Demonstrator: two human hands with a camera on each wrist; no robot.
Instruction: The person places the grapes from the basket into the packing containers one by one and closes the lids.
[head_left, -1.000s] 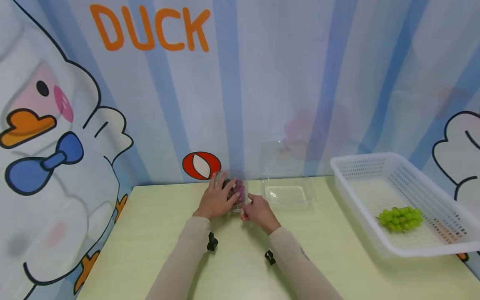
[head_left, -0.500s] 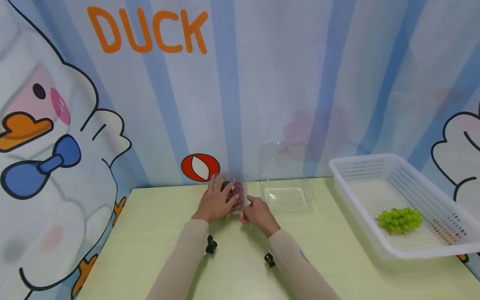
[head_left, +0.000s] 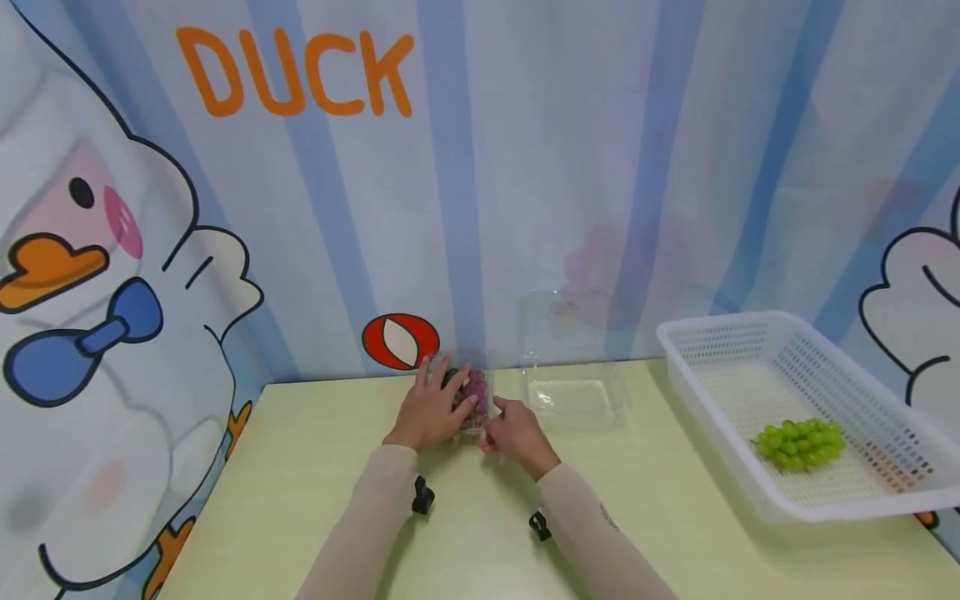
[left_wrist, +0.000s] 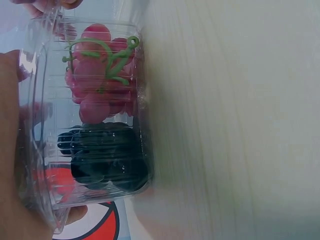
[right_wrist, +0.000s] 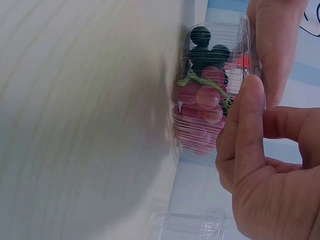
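A clear plastic clamshell box (left_wrist: 56, 95) with its lid down stands on the table near the curtain. Inside it, red grapes (left_wrist: 92, 75) with a green stem fill one end, and dark grapes (left_wrist: 110, 155) the other. My left hand (head_left: 431, 410) lies over the lid from the left, fingers spread and fairly straight. At the box's near right corner my right hand (head_left: 520, 435) has its fingers curled, thumb and forefinger pinching the rim. In the head view the left hand covers much of the box.
A second clear clamshell box (head_left: 573, 393) stands with its lid raised to the right. Beyond it is a white slotted basket (head_left: 708, 392) holding a bunch of green grapes (head_left: 798, 443). The printed curtain (head_left: 540, 183) hangs along the table's back edge.
The head view has tilted up a little, so everything sits slightly lower in it. Both hands stay at the box with hardly any visible movement.
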